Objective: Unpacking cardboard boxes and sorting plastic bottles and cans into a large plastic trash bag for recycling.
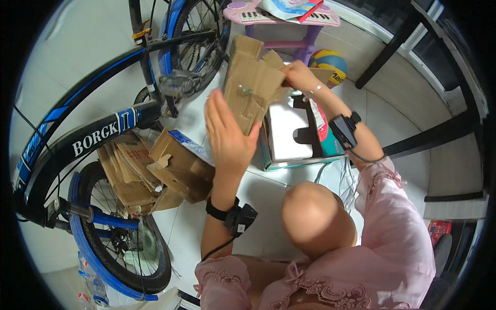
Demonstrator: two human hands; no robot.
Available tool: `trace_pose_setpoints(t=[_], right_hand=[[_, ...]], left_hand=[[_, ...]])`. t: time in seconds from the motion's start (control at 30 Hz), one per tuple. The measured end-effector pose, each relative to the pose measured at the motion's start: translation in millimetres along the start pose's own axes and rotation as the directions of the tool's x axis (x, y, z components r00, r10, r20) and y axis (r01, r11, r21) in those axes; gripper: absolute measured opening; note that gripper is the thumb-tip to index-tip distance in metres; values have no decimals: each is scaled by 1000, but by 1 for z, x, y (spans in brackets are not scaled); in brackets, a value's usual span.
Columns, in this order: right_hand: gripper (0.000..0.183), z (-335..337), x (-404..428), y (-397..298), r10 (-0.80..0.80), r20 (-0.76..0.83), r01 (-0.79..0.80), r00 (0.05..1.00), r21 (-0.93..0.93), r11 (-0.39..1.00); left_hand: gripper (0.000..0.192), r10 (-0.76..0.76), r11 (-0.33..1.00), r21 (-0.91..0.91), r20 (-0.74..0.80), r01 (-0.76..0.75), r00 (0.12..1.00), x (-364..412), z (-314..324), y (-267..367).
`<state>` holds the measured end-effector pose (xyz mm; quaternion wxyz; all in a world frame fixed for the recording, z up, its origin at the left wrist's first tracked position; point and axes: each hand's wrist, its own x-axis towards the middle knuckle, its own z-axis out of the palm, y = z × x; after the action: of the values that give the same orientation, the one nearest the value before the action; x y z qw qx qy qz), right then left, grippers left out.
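Observation:
A flattened brown cardboard box [252, 83] is held up in front of me, slightly blurred. My right hand [302, 77] grips its right edge near the top flaps. At its lower left is my left hand [230, 130], fingers extended and thumb apart; whether the palm touches the cardboard I cannot tell. Behind and below the cardboard stands an open printed carton [302, 159] with a white insert [288, 133]. On the left, an open cardboard box [186, 170] leans beside a stack of flattened cardboard [128, 170] on the tiled floor.
A black and blue bicycle [104, 133] fills the left side. A pink toy keyboard [248, 15] and a colourful ball [329, 64] are at the back. A plastic bag [337, 178] lies by my knee. Plastic bottles [99, 290] stand at lower left.

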<state>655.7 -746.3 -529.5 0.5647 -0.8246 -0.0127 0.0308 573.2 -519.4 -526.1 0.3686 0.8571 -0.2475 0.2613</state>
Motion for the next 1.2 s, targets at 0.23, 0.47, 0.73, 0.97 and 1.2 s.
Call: trace_pose_setpoints(t=[0.23, 0.47, 0.73, 0.97, 1.2], right_hand=[[19, -12, -89, -17, -1, -255, 119, 967, 445, 888], [41, -41, -139, -48, -498, -260, 528, 827, 55, 848], [106, -99, -183, -131, -686, 219, 592, 693, -717, 369], [39, -119, -189, -85, -554, -89, 306, 828, -757, 577], [22, -93, -201, -14, -547, -688, 40, 476, -604, 796]], left_hand=[[93, 14, 975, 219, 88, -33, 996, -9, 22, 10], [51, 209, 975, 68, 16, -210, 978, 3, 6, 18], [42, 433, 887, -183, 17, -423, 901, 31, -39, 42], [46, 425, 832, -377, -41, -408, 904, 19, -4, 50], [83, 46, 985, -169, 168, -17, 985, -11, 46, 73]])
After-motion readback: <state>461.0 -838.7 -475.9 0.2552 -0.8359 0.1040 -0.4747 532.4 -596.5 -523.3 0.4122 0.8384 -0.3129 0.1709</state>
